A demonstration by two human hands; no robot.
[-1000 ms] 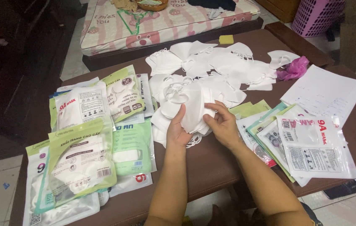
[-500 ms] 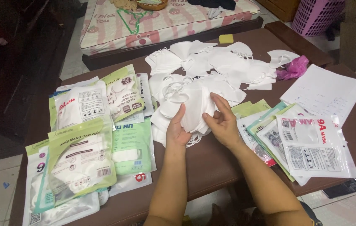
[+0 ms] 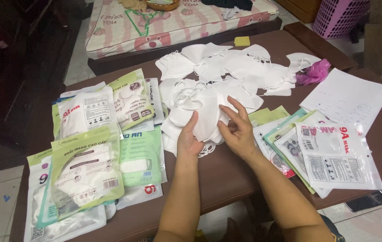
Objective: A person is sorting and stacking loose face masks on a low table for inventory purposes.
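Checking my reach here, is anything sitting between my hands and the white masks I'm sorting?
Nothing visible. The left hand and right hand already touch the nearest white folded fabric face masks on the brown table.

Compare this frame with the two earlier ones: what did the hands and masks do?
The right hand lifted its fingers off the white masks and spread them beside the stack; the left hand kept its grip on the stack's near edge. The packaged masks on the left, the empty pouches on the right and the paper sheet stayed put.
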